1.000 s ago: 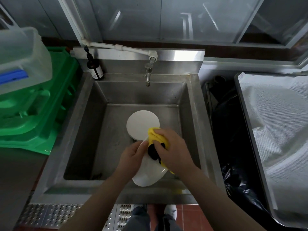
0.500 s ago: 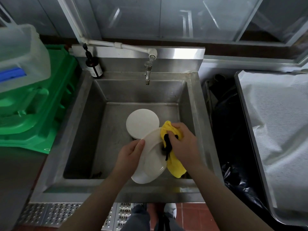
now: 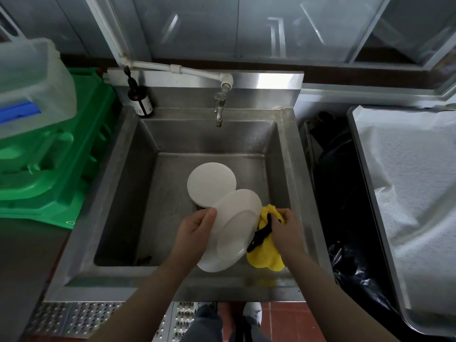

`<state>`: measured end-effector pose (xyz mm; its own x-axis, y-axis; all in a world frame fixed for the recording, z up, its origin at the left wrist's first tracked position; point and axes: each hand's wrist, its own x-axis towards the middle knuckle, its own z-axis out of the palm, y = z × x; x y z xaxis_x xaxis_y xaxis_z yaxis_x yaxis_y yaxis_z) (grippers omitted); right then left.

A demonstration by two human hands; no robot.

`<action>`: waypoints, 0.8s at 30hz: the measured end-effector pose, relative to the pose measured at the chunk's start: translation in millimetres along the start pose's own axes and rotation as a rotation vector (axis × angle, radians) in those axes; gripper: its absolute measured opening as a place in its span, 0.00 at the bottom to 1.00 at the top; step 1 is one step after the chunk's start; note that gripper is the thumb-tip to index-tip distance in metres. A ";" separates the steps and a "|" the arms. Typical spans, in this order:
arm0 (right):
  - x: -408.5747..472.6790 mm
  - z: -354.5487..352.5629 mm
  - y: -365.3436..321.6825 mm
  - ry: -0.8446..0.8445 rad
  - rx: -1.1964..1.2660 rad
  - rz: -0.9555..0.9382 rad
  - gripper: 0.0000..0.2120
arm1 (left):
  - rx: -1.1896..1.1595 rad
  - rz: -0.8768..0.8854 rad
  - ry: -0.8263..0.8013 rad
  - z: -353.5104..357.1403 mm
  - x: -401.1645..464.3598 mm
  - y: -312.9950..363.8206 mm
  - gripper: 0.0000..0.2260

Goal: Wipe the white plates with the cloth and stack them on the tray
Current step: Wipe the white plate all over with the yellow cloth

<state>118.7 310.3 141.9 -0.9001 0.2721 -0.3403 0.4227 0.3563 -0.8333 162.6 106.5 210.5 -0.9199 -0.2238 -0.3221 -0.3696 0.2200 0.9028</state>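
Observation:
My left hand [image 3: 195, 233] grips the left rim of a white plate [image 3: 233, 225], holding it tilted above the steel sink [image 3: 172, 134]. At the plate's right edge my right hand [image 3: 286, 230] clutches a yellow cloth [image 3: 265, 257] with a black strap, and the cloth hangs down beside the plate. More white plates [image 3: 211, 185] lie stacked on the sink floor, just behind the held one. On the right stands a large metal tray [image 3: 365, 174] lined with white cloth.
A tap [image 3: 219, 112] juts over the sink's back wall, with a dark pump bottle [image 3: 140, 101] at the back left corner. Green crates [image 3: 49, 154] and a clear plastic bin [image 3: 32, 82] stand to the left. A black bin bag [image 3: 345, 218] fills the gap between sink and tray.
My right hand has slid the cloth off the plate's face to its right edge. The plate's face has turned towards me, and it now stands a little higher.

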 end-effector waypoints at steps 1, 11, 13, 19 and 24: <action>0.1 0.1 3.8 0.001 -0.003 0.034 0.04 | 0.000 -0.002 -0.003 0.5 1.4 -1.4 0.14; -2.9 -0.1 -1.6 0.094 0.118 0.094 0.05 | -0.023 -0.012 -0.014 5.6 8.3 -2.2 0.16; -6.6 -1.8 -9.9 0.097 0.137 0.035 0.04 | -0.024 0.003 -0.014 6.1 8.7 -0.9 0.16; -19.2 -3.2 -35.5 0.073 0.135 -0.140 0.02 | -0.051 -0.003 0.009 5.0 7.5 -1.0 0.14; -33.7 -2.8 -52.0 0.024 0.093 -0.238 0.04 | -0.087 0.012 0.017 3.0 7.3 -3.8 0.13</action>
<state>127.4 285.0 197.9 -0.9699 0.2118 -0.1200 0.1864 0.3293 -0.9256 157.0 106.9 203.9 -0.9215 -0.2381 -0.3069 -0.3451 0.1391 0.9282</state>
